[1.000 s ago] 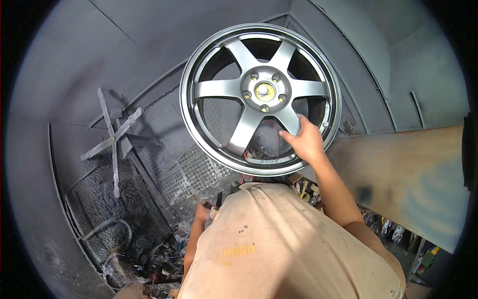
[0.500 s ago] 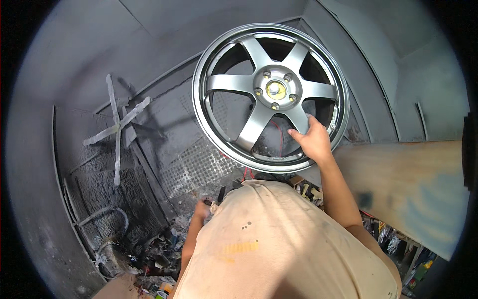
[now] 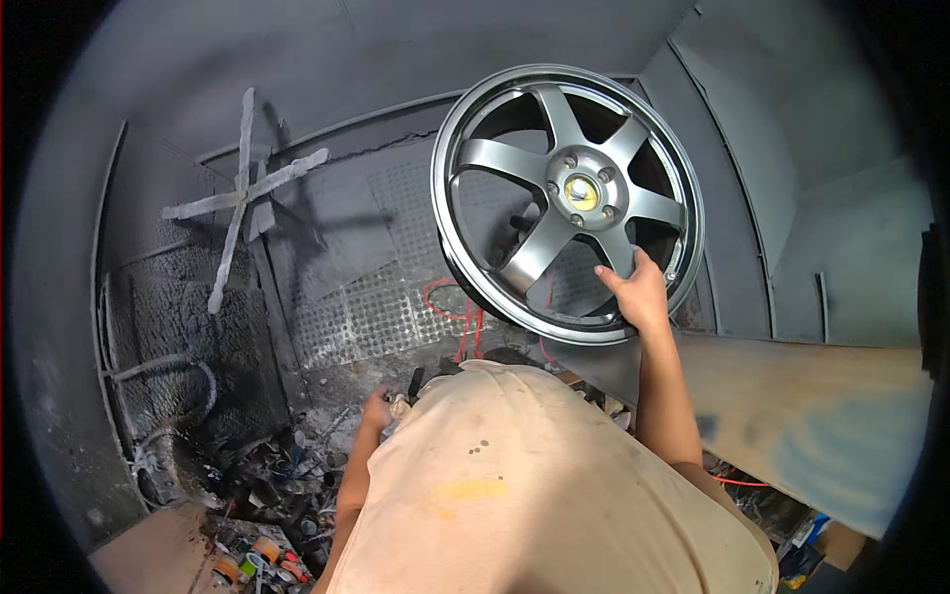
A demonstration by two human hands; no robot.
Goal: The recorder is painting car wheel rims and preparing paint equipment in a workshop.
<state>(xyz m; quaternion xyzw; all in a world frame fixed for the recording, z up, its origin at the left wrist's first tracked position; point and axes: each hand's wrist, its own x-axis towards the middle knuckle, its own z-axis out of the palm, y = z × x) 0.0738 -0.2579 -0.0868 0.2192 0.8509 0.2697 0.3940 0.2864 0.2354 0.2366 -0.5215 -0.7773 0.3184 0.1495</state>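
Observation:
A silver six-spoke car wheel rim (image 3: 601,166) is raised before me, its front face toward me, with a yellow centre and lug holes. My right hand (image 3: 638,297) is closed around the lower right spoke, thumb on the near side; its other fingers are partly hidden behind the metal. Low at the left, beside my pale shirt, my left hand (image 3: 376,408) looks curled. Small dark and pale parts show next to it, too small to name.
A grey-coated cross-shaped stand (image 3: 240,196) stands at the left. Red hose (image 3: 465,322) loops over the perforated metal floor (image 3: 366,322). Cluttered cans (image 3: 265,549) lie lower left. A paint-stained board (image 3: 792,396) juts in at the right. Grey walls enclose the space.
In the view, the wheel rim has shifted right and turned slightly, so its left outer side shows more. The surroundings have shifted too. My right hand keeps its hold on the spoke.

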